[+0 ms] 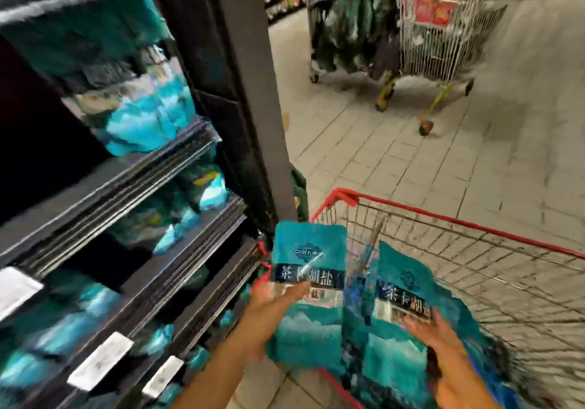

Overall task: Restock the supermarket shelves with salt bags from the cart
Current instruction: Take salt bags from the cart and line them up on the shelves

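The left hand (269,310) grips a teal salt bag (308,288) upright by its lower left edge, thumb across the glossy front, over the near left corner of the red-rimmed wire cart (474,244). The right hand (433,335) holds a second salt bag (395,323) just beside it, fingers curled over its front, above more teal bags in the basket. Dark tiered shelves (158,218) stocked with blurred teal packets stand to the left, white price tags along their edges. Pale tiled floor (395,155) stretches ahead to another cart (443,35) with pink trim.
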Action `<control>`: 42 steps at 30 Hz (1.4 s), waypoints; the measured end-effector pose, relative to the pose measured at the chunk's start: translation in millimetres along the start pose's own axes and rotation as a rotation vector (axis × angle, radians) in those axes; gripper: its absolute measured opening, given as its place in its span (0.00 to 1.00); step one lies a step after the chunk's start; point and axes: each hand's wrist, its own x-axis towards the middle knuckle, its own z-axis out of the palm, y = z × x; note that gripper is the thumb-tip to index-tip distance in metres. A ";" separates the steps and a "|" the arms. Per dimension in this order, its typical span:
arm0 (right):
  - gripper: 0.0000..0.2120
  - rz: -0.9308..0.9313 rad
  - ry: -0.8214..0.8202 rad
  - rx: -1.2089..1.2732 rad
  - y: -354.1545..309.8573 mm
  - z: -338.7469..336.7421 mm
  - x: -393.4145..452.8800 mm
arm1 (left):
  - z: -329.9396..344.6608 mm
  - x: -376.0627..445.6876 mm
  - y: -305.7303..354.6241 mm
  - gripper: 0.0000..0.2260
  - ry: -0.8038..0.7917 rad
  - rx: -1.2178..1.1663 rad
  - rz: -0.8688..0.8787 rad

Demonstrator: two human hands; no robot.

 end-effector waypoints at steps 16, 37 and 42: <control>0.23 -0.298 -0.713 -0.127 -138.2 368.3 -43.6 | -220.8 -207.8 116.7 0.19 0.482 -0.262 0.426; 0.16 -0.892 -0.425 -0.656 -134.7 517.0 25.2 | -326.2 -105.9 187.5 0.09 0.469 -0.249 0.751; 0.16 -0.942 -0.267 -0.628 -133.1 509.2 31.8 | -324.9 -93.3 197.7 0.16 0.374 -0.210 0.742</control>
